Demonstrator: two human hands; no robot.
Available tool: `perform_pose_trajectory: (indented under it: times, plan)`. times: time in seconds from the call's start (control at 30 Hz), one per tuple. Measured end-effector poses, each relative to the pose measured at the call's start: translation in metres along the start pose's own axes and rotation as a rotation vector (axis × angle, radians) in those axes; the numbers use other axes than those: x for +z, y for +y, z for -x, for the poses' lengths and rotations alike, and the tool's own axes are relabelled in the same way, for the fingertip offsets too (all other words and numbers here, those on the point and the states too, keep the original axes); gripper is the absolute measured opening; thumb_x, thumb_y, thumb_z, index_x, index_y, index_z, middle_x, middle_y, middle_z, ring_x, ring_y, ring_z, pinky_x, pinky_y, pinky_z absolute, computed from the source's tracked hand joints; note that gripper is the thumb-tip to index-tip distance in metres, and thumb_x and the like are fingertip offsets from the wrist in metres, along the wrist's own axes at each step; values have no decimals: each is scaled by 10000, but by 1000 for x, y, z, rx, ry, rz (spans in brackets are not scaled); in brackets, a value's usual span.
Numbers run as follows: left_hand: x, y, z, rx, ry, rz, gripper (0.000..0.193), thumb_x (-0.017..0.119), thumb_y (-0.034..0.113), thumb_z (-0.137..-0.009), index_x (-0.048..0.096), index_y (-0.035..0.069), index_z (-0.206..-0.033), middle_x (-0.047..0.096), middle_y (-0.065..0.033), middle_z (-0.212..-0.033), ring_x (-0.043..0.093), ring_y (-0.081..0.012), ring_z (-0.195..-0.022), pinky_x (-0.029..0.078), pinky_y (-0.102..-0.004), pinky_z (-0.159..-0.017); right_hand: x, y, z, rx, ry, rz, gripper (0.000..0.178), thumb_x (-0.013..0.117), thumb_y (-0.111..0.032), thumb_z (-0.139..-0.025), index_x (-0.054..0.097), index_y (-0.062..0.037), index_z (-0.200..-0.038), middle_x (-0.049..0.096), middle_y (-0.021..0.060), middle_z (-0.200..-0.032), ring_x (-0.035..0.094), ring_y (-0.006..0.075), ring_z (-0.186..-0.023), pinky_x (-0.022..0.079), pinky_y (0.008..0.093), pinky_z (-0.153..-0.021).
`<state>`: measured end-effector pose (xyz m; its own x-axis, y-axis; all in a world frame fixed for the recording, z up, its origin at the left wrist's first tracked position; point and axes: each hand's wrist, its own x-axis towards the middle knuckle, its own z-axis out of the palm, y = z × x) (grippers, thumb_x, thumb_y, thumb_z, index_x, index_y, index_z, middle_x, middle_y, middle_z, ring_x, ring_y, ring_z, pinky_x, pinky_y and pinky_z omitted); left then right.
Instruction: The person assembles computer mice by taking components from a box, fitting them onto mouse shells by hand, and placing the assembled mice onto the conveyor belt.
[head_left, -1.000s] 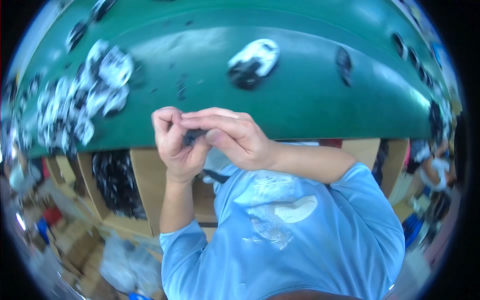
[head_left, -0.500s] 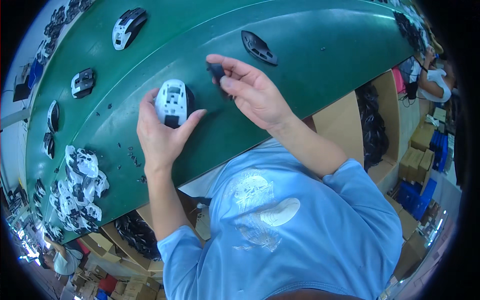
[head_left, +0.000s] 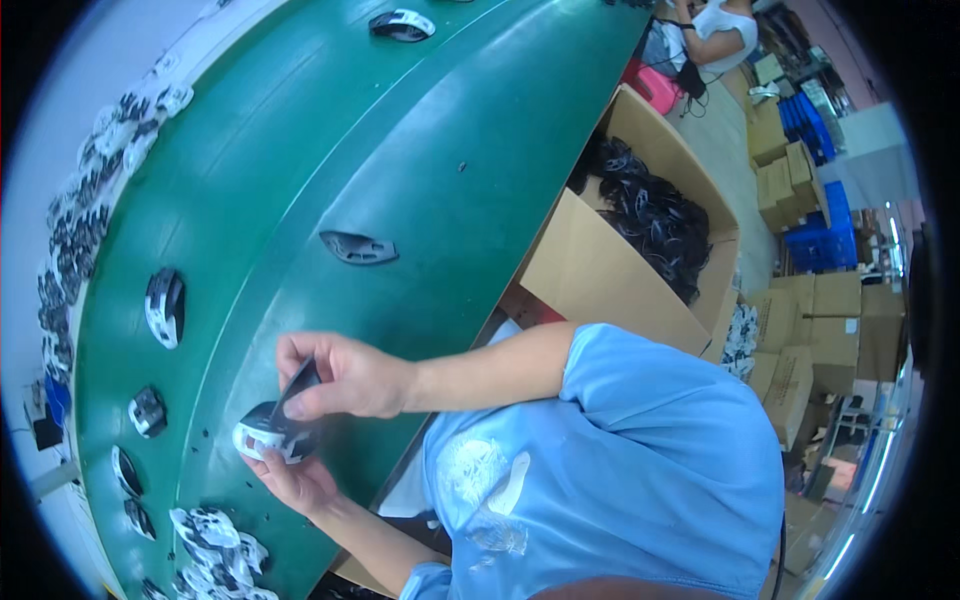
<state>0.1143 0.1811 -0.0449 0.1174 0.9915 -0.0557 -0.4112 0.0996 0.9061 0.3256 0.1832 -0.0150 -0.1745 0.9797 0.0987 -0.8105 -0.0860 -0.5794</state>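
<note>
A white and black computer mouse shell point(head_left: 262, 437) is tilted over the green table, gripped by the fingers of my left hand point(head_left: 305, 487). My right hand point(head_left: 352, 378) pinches a thin black cover piece point(head_left: 298, 388) between thumb and fingers. The cover piece stands at a slant against the upper side of the mouse shell; whether it is seated there I cannot tell. Farther off on the table lies a loose black mouse shell part point(head_left: 358, 248) with cut-outs.
The green table point(head_left: 440, 120) curves across the view. Mouse shells point(head_left: 165, 308) are spread along its left side, with a heap of white and black shells point(head_left: 215, 550) lower left. A cardboard box point(head_left: 612, 290) of black parts stands right. Another person point(head_left: 715, 40) sits beyond.
My view has turned to the right. My hands have come together, bringing the black cover piece onto the mouse shell, which is now tilted on its side.
</note>
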Motion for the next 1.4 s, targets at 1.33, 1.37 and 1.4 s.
perform_pose_trajectory:
  times: [1.33, 1.37, 1.4]
  plan:
    - [73, -31, 3, 185, 401, 94, 649, 256, 599, -1082, 431, 67, -1411, 587, -102, -1200, 576, -217, -1127, 484, -364, -991, -16, 9, -7, -532, -309, 1307, 312, 798, -104, -812, 786, -101, -1124, 756, 71, -1081, 685, 235, -861, 564, 339, -769]
    - [74, -31, 2, 170, 394, 72, 634, 268, 596, -1082, 428, 74, -1404, 581, -98, -1207, 574, -217, -1132, 481, -364, -992, -18, 8, -7, -521, -296, 1314, 318, 806, -109, -804, 785, -94, -1121, 756, 78, -1077, 687, 237, -863, 564, 334, -763]
    - [75, -29, 2, 168, 394, 73, 634, 268, 596, -1082, 428, 74, -1404, 581, -98, -1207, 574, -217, -1132, 481, -364, -992, -18, 8, -6, -520, -295, 1314, 318, 806, -109, -804, 785, -94, -1121, 756, 78, -1077, 687, 237, -863, 564, 334, -763]
